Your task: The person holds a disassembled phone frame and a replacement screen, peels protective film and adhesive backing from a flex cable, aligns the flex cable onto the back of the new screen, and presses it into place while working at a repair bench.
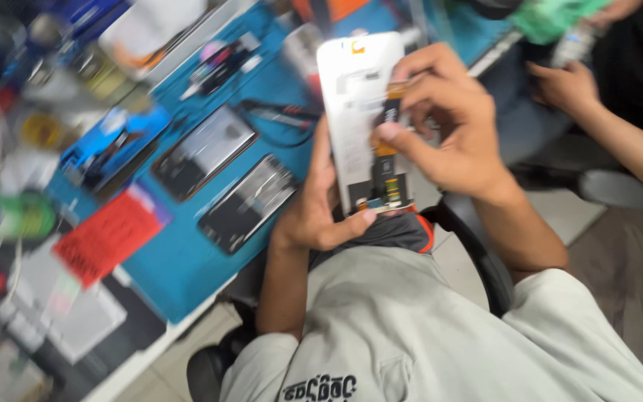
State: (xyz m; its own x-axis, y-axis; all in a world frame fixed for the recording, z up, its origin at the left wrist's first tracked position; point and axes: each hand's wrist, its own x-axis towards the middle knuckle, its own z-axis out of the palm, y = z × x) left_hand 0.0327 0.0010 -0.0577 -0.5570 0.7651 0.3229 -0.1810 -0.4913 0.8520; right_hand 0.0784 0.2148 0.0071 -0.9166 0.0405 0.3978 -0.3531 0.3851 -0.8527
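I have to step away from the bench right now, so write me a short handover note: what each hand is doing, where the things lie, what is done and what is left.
Left hand: grips the opened white phone body from below, thumb at its lower edge.
Right hand: fingers pinch the orange-and-black flat strip running down the phone's inside.
Bench: two dark flat phone panels lie side by side on the blue work mat; a red card lies at the mat's left edge.
Done: phone is open, back cover off.
Left: the strip is in the fingers; whether it is seated or loose cannot be told through the blur.
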